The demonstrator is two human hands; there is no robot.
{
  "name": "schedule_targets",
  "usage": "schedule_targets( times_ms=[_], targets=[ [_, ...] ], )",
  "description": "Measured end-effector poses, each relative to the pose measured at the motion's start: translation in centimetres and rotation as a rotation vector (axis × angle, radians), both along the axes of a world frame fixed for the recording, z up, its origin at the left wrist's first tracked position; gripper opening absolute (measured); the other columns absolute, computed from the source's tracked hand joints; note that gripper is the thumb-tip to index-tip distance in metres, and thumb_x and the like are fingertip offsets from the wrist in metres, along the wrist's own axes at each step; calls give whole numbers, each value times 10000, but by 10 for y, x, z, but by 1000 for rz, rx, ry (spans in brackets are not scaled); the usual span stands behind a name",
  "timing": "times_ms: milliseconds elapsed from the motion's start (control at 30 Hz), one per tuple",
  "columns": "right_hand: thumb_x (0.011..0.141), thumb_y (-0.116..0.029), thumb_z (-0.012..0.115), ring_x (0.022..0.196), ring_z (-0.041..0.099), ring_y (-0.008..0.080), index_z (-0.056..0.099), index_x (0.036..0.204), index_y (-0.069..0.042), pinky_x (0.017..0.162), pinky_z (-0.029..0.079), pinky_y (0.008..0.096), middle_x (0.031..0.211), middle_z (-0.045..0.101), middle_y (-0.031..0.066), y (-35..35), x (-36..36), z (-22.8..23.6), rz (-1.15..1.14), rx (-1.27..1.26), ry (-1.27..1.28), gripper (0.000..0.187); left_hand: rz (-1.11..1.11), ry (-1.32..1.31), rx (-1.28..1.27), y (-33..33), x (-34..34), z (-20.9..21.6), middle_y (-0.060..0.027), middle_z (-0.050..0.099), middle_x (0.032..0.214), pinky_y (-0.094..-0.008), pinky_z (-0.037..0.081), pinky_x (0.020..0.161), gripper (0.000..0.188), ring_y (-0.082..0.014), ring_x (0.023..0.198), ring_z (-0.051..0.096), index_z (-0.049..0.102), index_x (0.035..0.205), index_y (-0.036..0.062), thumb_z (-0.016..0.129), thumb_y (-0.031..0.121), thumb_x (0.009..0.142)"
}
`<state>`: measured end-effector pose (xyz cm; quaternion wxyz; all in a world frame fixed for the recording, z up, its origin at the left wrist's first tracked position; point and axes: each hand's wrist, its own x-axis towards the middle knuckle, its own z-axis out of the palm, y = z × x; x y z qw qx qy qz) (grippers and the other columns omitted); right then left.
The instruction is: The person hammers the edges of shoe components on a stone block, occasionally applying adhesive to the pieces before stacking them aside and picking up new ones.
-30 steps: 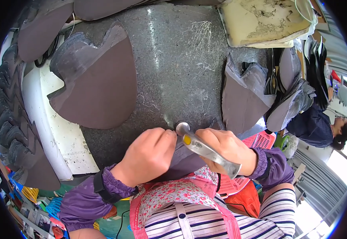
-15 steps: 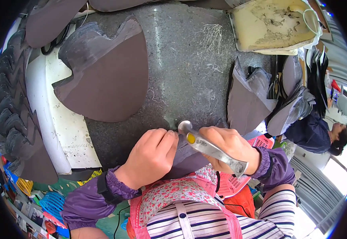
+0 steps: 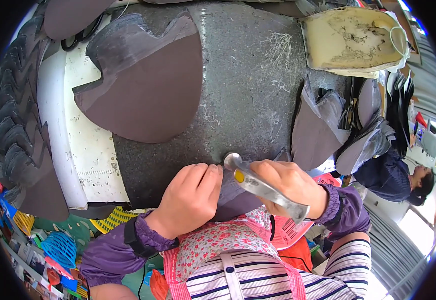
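My right hand [image 3: 290,182] grips a metal hammer [image 3: 270,192] with a curved, tapering head and a yellow spot in it. The round face of the hammer sits just beside the fingertips of my left hand [image 3: 193,192]. Those fingertips are pressed together on the edge of a dark brown sheet piece [image 3: 234,209], which lies at the near edge of the work surface against my apron. My left hand and the hammer hide part of it. Farther off to the left lies a large brown cut piece [image 3: 148,95] with a notched, greyish edge.
The grey work slab [image 3: 238,100] carries loose threads. A stained cream tray [image 3: 323,45] stands at the far right, above more brown pieces [image 3: 315,130]. A white board [image 3: 95,170] and an overlapping row of dark pieces [image 3: 18,145] run along the left. Another person [image 3: 385,172] is at right.
The view has shifted slightly, so the slab and the pieces on it appear a little displaced. Both hands and the hammer keep almost the same pose.
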<state>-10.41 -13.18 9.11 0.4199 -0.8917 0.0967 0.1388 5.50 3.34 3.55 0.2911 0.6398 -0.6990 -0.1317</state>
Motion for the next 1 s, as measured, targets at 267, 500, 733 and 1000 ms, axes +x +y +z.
schedule_targets(
  times_ms=[267,500,733,1000],
  targets=[
    [682,-27,623,764,599,425,433,1053,32,645,486,478,855,549,219,3,4,4,17,1,49,421,179,296,82,18,-1,-5,-136,591,903,-384,503,722,275,-299,830,597,662,993,-59,693,-18,723],
    [703,-13,607,798,607,416,433,1077,28,662,495,472,888,553,216,7,6,7,20,-4,71,414,163,193,52,19,-10,1,-132,584,894,-393,495,730,272,-298,810,592,659,990,-61,694,-14,725],
    [734,-34,595,803,614,411,434,1084,32,665,501,467,893,560,209,9,11,2,99,-16,4,391,220,217,29,25,-10,-5,-129,588,894,-400,496,738,274,-297,810,595,662,1003,-59,682,12,739],
    [744,-32,575,806,612,399,433,1073,36,679,504,458,887,558,203,11,13,5,79,-23,60,364,287,123,-12,32,-19,-3,-113,616,885,-391,504,734,242,-290,841,610,680,959,-48,706,23,729]
  ],
)
